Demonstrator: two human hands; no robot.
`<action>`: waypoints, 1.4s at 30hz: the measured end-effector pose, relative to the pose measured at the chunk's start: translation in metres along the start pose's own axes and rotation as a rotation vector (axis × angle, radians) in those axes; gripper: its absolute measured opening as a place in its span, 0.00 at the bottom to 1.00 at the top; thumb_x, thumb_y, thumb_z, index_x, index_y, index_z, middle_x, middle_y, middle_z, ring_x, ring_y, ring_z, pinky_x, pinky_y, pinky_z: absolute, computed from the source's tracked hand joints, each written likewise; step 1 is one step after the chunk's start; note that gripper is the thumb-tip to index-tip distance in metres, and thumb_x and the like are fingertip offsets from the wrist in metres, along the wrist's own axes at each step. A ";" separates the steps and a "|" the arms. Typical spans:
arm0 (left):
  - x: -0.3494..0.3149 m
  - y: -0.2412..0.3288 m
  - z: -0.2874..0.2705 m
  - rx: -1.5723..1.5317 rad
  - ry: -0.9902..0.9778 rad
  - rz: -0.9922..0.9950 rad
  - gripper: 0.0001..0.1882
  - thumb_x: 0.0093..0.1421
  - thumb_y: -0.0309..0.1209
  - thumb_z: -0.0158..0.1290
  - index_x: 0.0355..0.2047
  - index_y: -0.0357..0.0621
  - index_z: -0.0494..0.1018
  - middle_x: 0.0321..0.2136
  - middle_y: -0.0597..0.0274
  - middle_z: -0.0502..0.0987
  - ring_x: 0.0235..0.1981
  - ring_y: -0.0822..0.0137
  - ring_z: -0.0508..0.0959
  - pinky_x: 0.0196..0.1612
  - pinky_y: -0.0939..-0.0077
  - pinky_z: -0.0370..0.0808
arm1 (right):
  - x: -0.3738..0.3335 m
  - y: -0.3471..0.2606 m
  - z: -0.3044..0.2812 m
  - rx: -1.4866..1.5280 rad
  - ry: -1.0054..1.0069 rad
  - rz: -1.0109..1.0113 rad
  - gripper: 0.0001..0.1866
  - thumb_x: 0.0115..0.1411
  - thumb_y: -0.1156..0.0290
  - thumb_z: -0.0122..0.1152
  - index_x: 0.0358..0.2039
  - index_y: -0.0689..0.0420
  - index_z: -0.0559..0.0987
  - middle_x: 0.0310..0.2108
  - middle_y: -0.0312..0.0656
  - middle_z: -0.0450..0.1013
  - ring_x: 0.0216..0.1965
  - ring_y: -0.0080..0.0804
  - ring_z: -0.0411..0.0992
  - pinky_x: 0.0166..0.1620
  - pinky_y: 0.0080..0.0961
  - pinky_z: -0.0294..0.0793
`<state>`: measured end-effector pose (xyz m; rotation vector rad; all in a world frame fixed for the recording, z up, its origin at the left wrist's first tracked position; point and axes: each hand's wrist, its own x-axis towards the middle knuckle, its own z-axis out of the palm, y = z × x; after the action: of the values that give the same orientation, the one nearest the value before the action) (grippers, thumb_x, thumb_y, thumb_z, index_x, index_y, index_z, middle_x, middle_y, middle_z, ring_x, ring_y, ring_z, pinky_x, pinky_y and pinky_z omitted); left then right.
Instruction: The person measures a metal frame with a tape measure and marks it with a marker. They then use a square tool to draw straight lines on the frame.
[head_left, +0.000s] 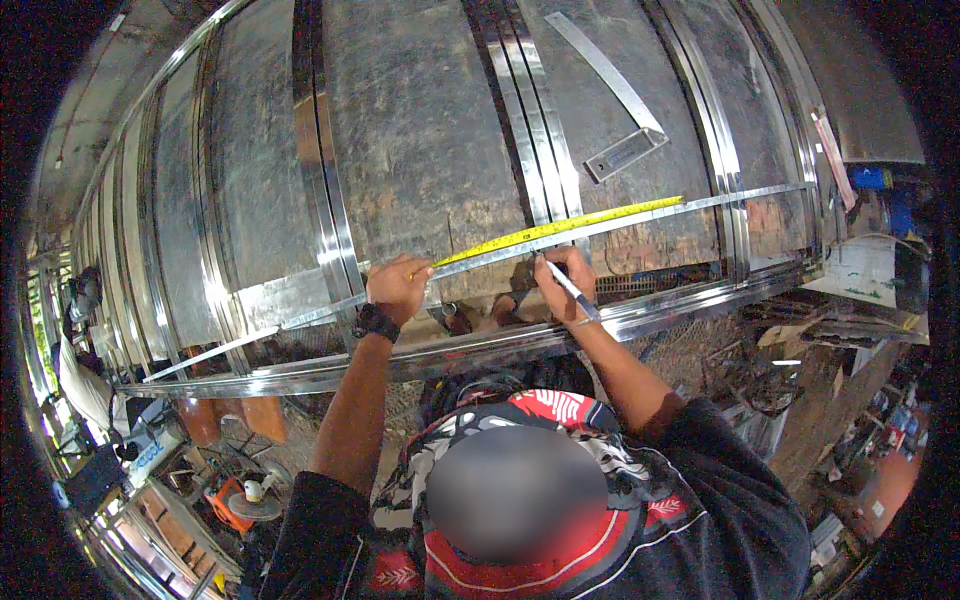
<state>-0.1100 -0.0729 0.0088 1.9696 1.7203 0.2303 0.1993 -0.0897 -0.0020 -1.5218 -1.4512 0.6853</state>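
A yellow tape measure (560,226) stretches to the right from my left hand (398,287), which is closed on it and rests on a long flat metal strip (480,258). The strip runs crosswise over the shiny metal bars, and the tape lies along its far edge. In my right hand (570,283) is a white pen (574,287), its tip touching or just above the strip beside the tape. My fingers hide part of the tape and of the pen. Beyond the right hand, a try square (627,157) lies on the dark worktop.
Several pairs of shiny metal bars (535,130) cross the worn dark worktop (410,120). A longer metal bar (640,315) runs along the near edge. A fan (256,500) stands at lower left; wooden pieces (835,322) lie at the right.
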 end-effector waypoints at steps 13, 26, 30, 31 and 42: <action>0.001 0.004 -0.005 -0.037 0.005 -0.011 0.15 0.63 0.43 0.54 0.39 0.49 0.84 0.30 0.59 0.79 0.35 0.53 0.80 0.44 0.54 0.71 | 0.003 -0.003 0.002 0.057 -0.025 0.022 0.10 0.58 0.70 0.69 0.32 0.57 0.75 0.25 0.49 0.76 0.26 0.48 0.78 0.30 0.39 0.76; 0.000 0.004 -0.003 0.009 -0.033 -0.042 0.13 0.64 0.43 0.53 0.40 0.54 0.83 0.36 0.65 0.82 0.40 0.57 0.81 0.47 0.55 0.70 | 0.000 -0.003 0.000 0.042 -0.021 0.104 0.10 0.60 0.68 0.69 0.33 0.59 0.77 0.27 0.43 0.78 0.29 0.29 0.77 0.34 0.30 0.77; -0.001 -0.003 -0.001 0.002 -0.060 -0.061 0.14 0.65 0.44 0.53 0.42 0.55 0.83 0.37 0.66 0.82 0.42 0.57 0.80 0.49 0.53 0.69 | -0.003 -0.012 -0.001 0.059 0.086 0.059 0.12 0.63 0.67 0.66 0.44 0.59 0.80 0.31 0.45 0.78 0.31 0.33 0.77 0.38 0.29 0.76; 0.000 -0.001 -0.002 0.004 -0.075 -0.071 0.14 0.65 0.44 0.53 0.42 0.56 0.83 0.37 0.66 0.82 0.42 0.57 0.80 0.49 0.53 0.69 | -0.002 -0.012 -0.001 0.025 0.127 -0.034 0.13 0.65 0.67 0.65 0.46 0.60 0.80 0.31 0.44 0.78 0.32 0.31 0.76 0.39 0.27 0.76; 0.003 0.003 -0.007 -0.087 -0.045 -0.038 0.17 0.63 0.45 0.55 0.43 0.50 0.84 0.41 0.54 0.84 0.41 0.50 0.82 0.46 0.57 0.78 | 0.027 0.003 0.040 -0.675 -0.092 -0.389 0.16 0.54 0.63 0.70 0.45 0.39 0.83 0.46 0.41 0.74 0.56 0.42 0.68 0.57 0.45 0.61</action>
<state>-0.1099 -0.0686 0.0159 1.8640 1.6894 0.2409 0.1703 -0.0540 -0.0173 -1.6228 -2.1087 0.0150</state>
